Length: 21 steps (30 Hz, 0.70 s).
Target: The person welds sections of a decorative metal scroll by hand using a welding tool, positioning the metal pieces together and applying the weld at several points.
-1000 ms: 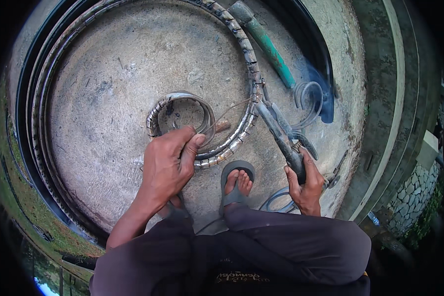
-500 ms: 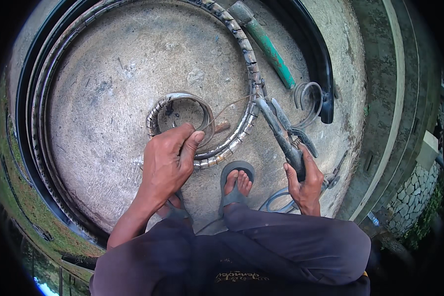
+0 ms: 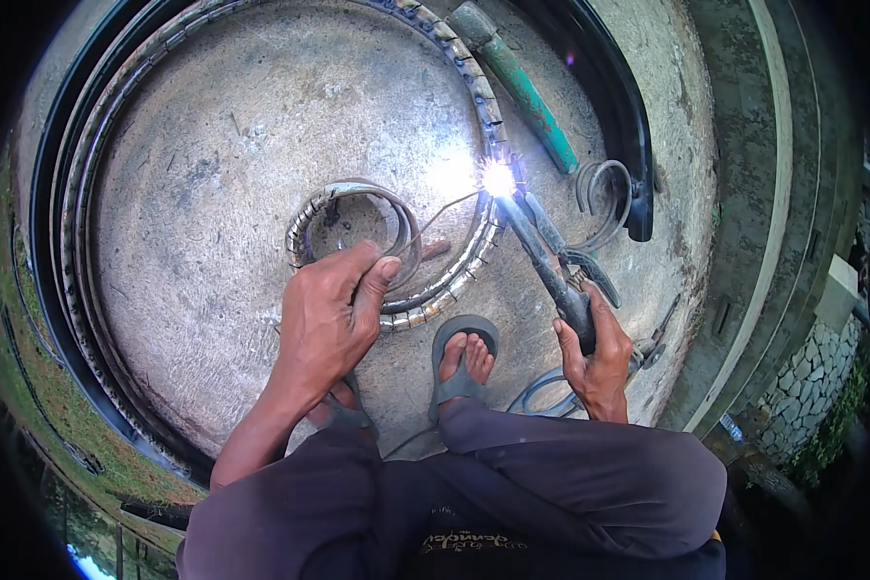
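Observation:
My right hand (image 3: 597, 360) grips a black welding electrode holder (image 3: 559, 282), its jaws pointing up and left. At its tip a bright arc (image 3: 499, 178) burns against the large metal hoop (image 3: 490, 126), whose tube carries short dark spikes at intervals. My left hand (image 3: 333, 307) is closed in a pinch on a thin wire (image 3: 445, 209), which runs from my fingers toward the glare. Behind that hand lies a smaller spiked ring (image 3: 302, 220) with loops of wire. Glare hides the exact contact point.
A hammer with a green handle (image 3: 532, 101) lies right of the hoop. Black curved tubing (image 3: 621, 72) rings the outside. A loose wire coil (image 3: 609, 208) and cables (image 3: 541, 391) lie at right. My sandalled foot (image 3: 464, 362) rests on the concrete (image 3: 213, 280).
A bright arc with sparks has appeared at the electrode holder's tip on the hoop. My right hand has barely shifted; my left hand stays in place with the wire.

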### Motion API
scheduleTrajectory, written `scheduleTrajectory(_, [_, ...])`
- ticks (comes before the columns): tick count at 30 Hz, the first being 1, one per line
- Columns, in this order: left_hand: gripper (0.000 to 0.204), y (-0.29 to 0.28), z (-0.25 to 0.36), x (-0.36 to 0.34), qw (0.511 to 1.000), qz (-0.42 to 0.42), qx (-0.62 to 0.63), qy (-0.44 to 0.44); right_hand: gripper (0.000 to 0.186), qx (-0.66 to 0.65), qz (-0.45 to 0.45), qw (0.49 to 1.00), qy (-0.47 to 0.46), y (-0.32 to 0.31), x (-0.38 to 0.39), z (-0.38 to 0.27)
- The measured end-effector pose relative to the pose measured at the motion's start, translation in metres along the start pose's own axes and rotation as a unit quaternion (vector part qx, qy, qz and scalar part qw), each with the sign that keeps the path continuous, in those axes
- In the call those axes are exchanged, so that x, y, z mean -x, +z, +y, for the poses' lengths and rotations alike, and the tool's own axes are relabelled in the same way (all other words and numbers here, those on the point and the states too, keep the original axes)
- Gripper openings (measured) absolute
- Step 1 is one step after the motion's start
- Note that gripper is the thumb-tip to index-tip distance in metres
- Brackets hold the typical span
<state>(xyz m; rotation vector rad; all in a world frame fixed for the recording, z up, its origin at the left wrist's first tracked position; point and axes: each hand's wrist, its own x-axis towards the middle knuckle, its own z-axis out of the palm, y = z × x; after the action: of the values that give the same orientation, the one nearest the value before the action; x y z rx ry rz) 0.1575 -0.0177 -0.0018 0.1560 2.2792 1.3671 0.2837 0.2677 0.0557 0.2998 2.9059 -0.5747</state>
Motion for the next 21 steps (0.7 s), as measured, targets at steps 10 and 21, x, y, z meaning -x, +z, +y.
scheduleTrajectory(10, [0.029, 0.001, -0.001, -0.001, 1.0, 0.0, 0.013, -0.001, 0.055, 0.003, 0.003, 1.0, -0.007, 0.001, 0.002, 0.002])
scheduleTrajectory(21, [0.029, 0.0, 0.0, -0.002, 1.0, -0.005, 0.001, 0.006, 0.051, -0.111, -0.006, 0.992, 0.058, 0.011, 0.01, 0.003])
